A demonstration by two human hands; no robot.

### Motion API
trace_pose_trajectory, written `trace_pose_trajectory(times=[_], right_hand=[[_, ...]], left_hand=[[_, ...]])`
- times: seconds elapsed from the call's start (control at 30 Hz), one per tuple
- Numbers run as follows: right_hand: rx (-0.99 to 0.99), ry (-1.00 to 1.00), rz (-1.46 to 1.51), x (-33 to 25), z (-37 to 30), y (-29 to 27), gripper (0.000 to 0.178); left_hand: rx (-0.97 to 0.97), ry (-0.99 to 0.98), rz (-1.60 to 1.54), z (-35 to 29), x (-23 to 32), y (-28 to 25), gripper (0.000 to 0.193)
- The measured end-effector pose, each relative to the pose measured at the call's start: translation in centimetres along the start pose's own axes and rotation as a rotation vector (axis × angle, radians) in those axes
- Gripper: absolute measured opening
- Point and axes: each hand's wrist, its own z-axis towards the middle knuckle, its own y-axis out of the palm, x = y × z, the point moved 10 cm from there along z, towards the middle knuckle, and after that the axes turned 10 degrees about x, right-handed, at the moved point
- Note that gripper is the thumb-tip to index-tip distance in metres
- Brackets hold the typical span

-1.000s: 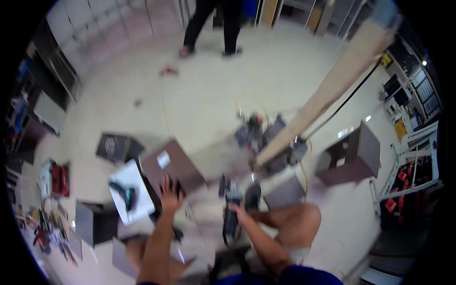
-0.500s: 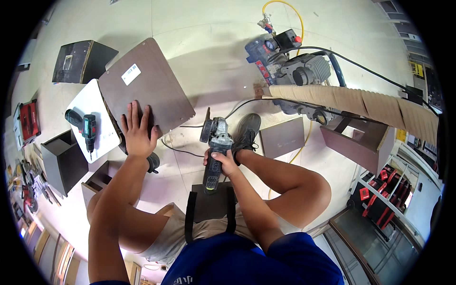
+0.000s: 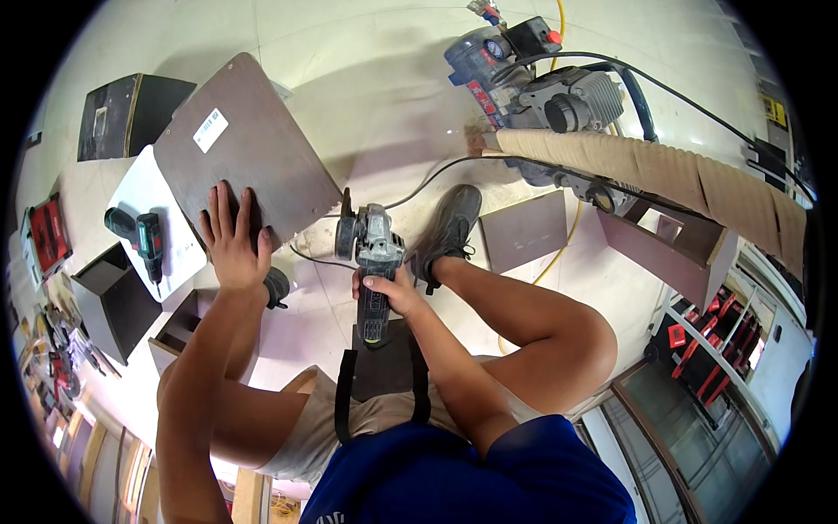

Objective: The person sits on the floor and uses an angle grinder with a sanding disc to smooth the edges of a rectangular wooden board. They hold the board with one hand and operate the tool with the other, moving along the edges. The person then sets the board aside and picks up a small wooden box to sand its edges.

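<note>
My left hand lies on the lower part of a brown wooden panel, fingers stretched out and spread. A white label is stuck near the panel's upper left. My right hand is wrapped round the body of a black and grey angle grinder, held upright between my knees. The grinder's disc, seen nearly edge-on, is close to the panel's lower right corner; whether they touch I cannot tell. From behind the grinder a black cord runs off to the right.
A green and black cordless drill rests on a white board at left. Dark open boxes stand around it. An air compressor, a wrapped hose, a flat brown board and a wooden frame box are at right.
The grinder in my right hand has moved left and slightly up, nearer the panel's corner. My left hand stays flat on the panel. The whole view has shifted a little.
</note>
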Motion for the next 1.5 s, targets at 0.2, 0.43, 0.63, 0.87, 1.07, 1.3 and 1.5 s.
trace_pose_trajectory(times=[0.2,0.43,0.63,0.87,1.07,1.3,1.5], right_hand=[[-0.002,-0.016,-0.007,-0.6,-1.0,-0.3,0.037],[0.013,0.035,-0.169,-2.5,-0.1,-0.8,0.033],[-0.020,0.030,-0.154,-2.1,0.0,-1.3,0.034],[0.017,0.078,-0.244,-1.9,-0.7,-1.5,0.044],[-0.017,0.091,-0.304,-3.8,0.7,-1.6,0.040],[-0.046,0.095,-0.168,-2.8,0.0,-2.5,0.040],[0.000,0.083,-0.240,-3.2,-0.1,-1.8,0.042]], left_hand=[[0.001,-0.019,-0.006,-0.3,-0.4,0.2,0.066],[-0.018,-0.034,0.009,-0.1,-0.7,0.3,0.066],[-0.034,-0.049,0.013,-0.5,-0.6,-0.1,0.067],[-0.021,-0.044,0.026,-0.8,-1.2,0.0,0.065],[0.008,-0.036,-0.007,-0.5,-0.7,-0.4,0.066],[-0.011,-0.037,0.016,-0.5,-0.9,0.0,0.064],[-0.012,-0.042,0.021,-0.9,-1.1,0.2,0.065]])
